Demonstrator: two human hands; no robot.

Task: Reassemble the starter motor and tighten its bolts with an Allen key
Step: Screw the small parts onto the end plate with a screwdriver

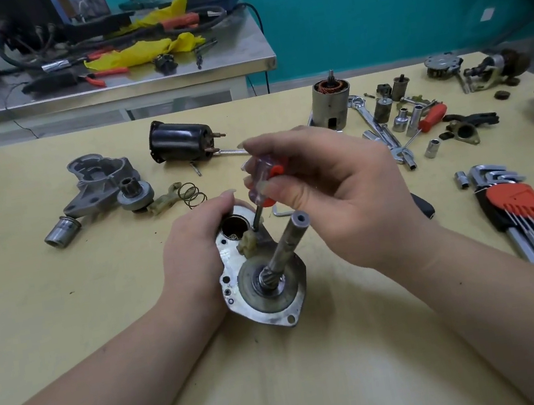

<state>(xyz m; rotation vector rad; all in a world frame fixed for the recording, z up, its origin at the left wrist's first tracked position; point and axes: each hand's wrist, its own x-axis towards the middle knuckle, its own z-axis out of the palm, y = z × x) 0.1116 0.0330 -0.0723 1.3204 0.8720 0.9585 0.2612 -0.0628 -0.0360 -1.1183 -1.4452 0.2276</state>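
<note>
Gripping housing [238, 296], screwdriver [264, 182] with hands | spring [192, 194], Allen keys [524, 216] nearby

On the yellow table [68, 318], the left hand [192, 248] grips the starter plate [267, 306] while the right hand [333, 192] holds a small screwdriver [264, 182] tip-down into it.

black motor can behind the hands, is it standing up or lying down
Lying down. The black motor can rests on its side on the table, terminals pointing right, unlike the upright armature.

- You work in even, bright overhead light; shadows on the bench [65, 301] are faint.
- Wide-angle distortion bends the edges; the far corners go soft and dim.
</note>
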